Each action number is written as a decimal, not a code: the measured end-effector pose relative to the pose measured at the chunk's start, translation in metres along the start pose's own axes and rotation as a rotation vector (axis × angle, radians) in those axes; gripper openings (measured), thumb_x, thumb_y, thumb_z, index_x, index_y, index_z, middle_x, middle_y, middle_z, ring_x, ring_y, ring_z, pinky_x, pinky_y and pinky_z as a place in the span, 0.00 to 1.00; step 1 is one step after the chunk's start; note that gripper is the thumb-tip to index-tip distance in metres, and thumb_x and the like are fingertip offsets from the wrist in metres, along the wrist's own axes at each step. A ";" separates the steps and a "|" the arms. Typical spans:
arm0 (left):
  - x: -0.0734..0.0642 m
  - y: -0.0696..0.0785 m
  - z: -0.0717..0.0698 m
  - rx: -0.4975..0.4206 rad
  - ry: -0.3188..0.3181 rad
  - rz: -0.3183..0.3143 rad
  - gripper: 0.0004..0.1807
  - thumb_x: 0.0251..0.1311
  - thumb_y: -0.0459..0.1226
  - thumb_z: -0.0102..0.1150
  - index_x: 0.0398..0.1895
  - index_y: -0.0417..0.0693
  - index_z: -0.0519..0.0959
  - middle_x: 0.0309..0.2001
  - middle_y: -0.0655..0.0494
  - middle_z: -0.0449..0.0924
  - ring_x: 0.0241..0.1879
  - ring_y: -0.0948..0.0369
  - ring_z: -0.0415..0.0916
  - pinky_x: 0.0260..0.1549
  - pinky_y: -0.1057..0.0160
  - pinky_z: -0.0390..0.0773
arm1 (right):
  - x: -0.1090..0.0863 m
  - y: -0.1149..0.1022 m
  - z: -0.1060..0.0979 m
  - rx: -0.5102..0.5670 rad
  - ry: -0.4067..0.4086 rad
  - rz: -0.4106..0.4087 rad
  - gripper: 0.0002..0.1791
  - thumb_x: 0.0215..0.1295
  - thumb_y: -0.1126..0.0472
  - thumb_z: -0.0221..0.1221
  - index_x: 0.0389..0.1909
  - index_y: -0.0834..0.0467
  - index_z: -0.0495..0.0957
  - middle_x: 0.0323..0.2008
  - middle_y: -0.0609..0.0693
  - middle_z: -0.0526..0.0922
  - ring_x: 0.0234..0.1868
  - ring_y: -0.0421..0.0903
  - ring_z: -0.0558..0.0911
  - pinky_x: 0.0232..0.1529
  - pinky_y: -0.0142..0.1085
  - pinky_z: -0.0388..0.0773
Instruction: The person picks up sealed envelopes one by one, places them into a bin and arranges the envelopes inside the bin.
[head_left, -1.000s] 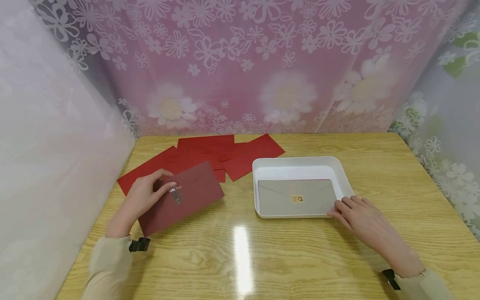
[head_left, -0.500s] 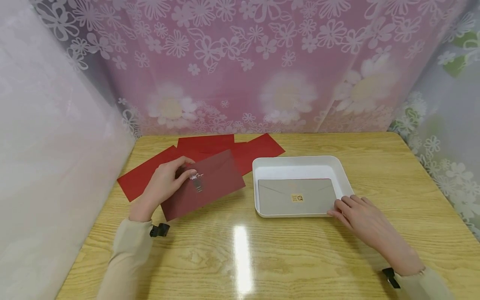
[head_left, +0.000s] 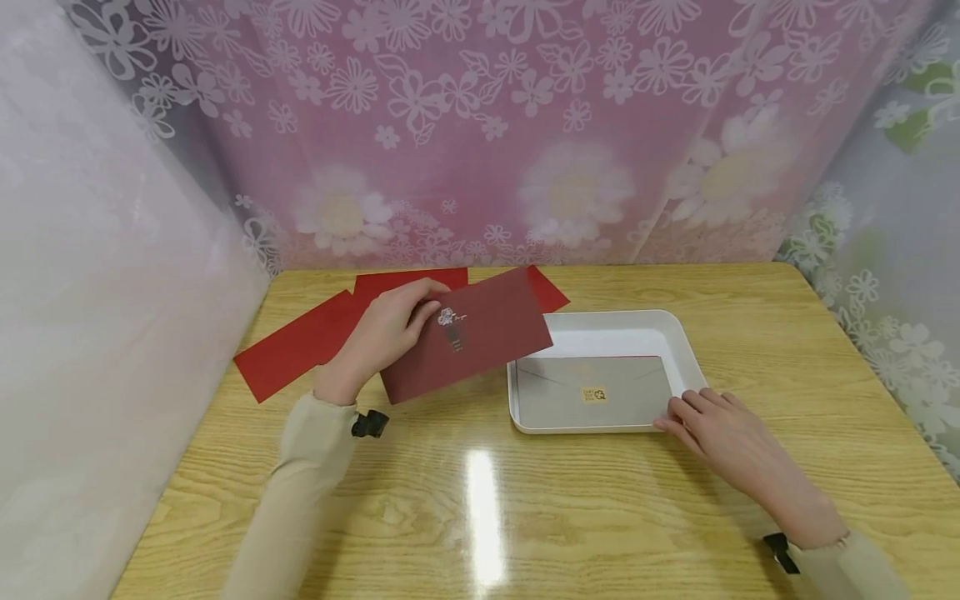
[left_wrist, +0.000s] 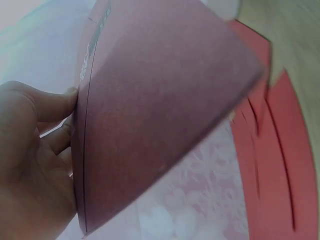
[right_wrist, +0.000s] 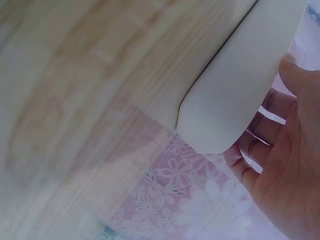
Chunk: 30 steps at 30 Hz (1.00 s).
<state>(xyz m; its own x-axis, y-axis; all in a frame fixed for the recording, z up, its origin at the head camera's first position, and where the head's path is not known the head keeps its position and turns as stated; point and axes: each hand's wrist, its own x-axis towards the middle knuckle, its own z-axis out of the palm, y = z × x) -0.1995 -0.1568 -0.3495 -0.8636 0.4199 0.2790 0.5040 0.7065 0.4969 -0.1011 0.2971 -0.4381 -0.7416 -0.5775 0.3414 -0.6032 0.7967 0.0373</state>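
The person's left hand grasps a maroon envelope, thumb on the printed face, fingers behind it at the upper long edge. The maroon envelope is held up off the wood-grain table at a slant, its right end higher in the head view. Its right-hand lower corner overlaps the back left corner of a shallow white tray; whether the two touch cannot be told. Its lower long edge runs above a strip of wood surface left of the tray.

The right hand grips the tray at the near right corner, thumb and fingers at the wall. Inside, a grey envelope with a gold sticker lies along the near wall; a thin red edge shows behind it. Tray floor is visible between the grey envelope and the back wall.

Several red envelopes overlap along the back left of the table, partly covered from view by the left hand and the maroon envelope. Wood surface extends from the tray's right wall toward the side curtain, and from its near wall toward the person. A pink floral curtain borders the back edge.
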 end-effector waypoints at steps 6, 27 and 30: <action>0.023 0.020 0.010 0.018 0.001 0.058 0.14 0.74 0.37 0.55 0.59 0.46 0.79 0.51 0.52 0.83 0.46 0.57 0.79 0.47 0.57 0.79 | 0.000 0.000 0.000 0.001 -0.008 0.006 0.14 0.68 0.47 0.62 0.28 0.50 0.73 0.25 0.39 0.66 0.28 0.42 0.68 0.30 0.39 0.66; 0.073 0.085 0.089 0.013 0.025 0.308 0.14 0.75 0.38 0.54 0.60 0.48 0.77 0.53 0.57 0.82 0.49 0.62 0.78 0.50 0.66 0.76 | 0.000 0.000 0.001 0.004 0.011 0.011 0.13 0.65 0.50 0.65 0.27 0.49 0.72 0.25 0.39 0.65 0.28 0.41 0.68 0.30 0.39 0.66; 0.074 0.089 0.100 0.016 -0.020 0.314 0.15 0.76 0.38 0.53 0.61 0.49 0.77 0.55 0.57 0.82 0.52 0.62 0.78 0.52 0.66 0.75 | -0.001 0.000 0.001 -0.001 0.016 0.005 0.14 0.68 0.48 0.63 0.27 0.49 0.73 0.25 0.39 0.66 0.28 0.42 0.69 0.30 0.40 0.67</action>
<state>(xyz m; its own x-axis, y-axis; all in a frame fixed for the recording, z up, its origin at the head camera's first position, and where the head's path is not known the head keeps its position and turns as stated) -0.2172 -0.0059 -0.3666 -0.6654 0.6300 0.4006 0.7463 0.5495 0.3755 -0.1005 0.2969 -0.4391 -0.7398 -0.5705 0.3568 -0.5993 0.7997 0.0362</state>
